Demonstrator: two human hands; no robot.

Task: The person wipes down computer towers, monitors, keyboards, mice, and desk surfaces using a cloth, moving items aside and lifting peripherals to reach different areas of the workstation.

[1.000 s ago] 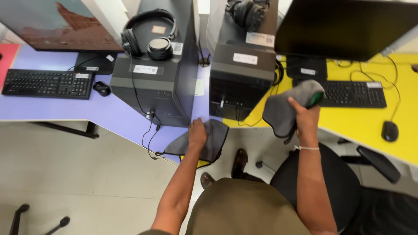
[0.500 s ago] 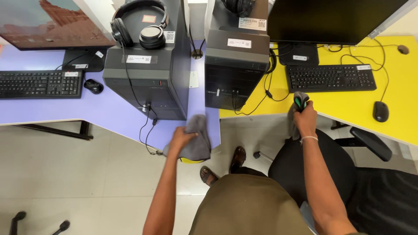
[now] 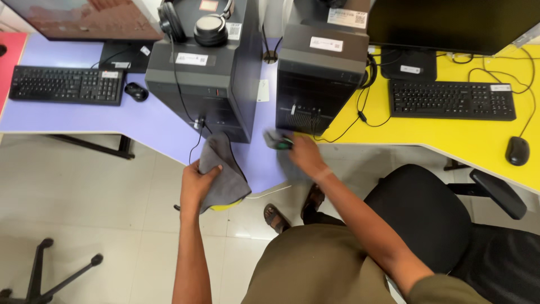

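My left hand (image 3: 196, 183) grips a grey cloth (image 3: 226, 179) that drapes over the front corner of the lilac desk (image 3: 152, 121), just below the left computer tower (image 3: 208, 79). My right hand (image 3: 304, 155) reaches to the desk edge in front of the right computer tower (image 3: 318, 73). It holds a bunched grey cloth with a small dark green thing (image 3: 278, 139); motion blur hides the detail. The two hands are about a hand's width apart.
Headphones (image 3: 202, 22) lie on the left tower. A keyboard (image 3: 64, 84) and mouse (image 3: 136, 91) sit on the lilac desk; another keyboard (image 3: 450, 98) and mouse (image 3: 516, 150) on the yellow desk (image 3: 439, 141). A black chair (image 3: 427, 214) stands at my right, a chair base (image 3: 50, 270) at bottom left.
My right hand has swung left and down with its cloth, from beside the yellow desk to the lilac desk edge. The left hand stays on its cloth at the corner.
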